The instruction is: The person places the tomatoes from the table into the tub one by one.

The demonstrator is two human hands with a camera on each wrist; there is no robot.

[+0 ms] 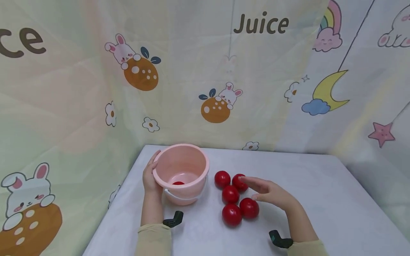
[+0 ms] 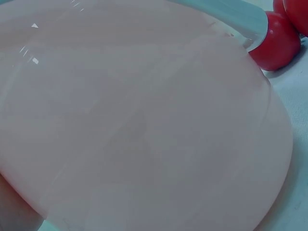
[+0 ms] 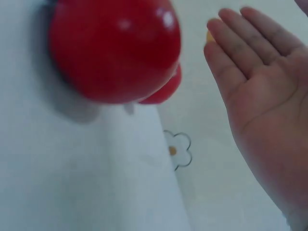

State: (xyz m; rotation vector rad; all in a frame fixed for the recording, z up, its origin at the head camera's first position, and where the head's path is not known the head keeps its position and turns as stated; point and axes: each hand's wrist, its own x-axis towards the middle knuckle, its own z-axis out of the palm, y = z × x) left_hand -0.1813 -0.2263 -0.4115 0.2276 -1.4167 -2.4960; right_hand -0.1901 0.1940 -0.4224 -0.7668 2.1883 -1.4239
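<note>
A pink bucket (image 1: 181, 169) with a pale handle (image 1: 184, 196) stands on the left part of the table. My left hand (image 1: 151, 176) grips it from the left side, at the rim. Inside, part of a red ball (image 1: 178, 183) shows above the bucket floor; the near wall hides the rest. Several glossy red balls (image 1: 230, 194) lie clustered to the right of the bucket. My right hand (image 1: 272, 192) hovers at their right with fingers extended, holding nothing. In the right wrist view its palm (image 3: 269, 101) faces a large red ball (image 3: 115, 48), with a gap between.
A white cloth-covered table (image 1: 333, 199) extends to the right of the balls. Printed fabric (image 1: 179, 71) hangs behind and at both sides. Each wrist wears a black device, one on the left (image 1: 173, 219) and one on the right (image 1: 280, 240).
</note>
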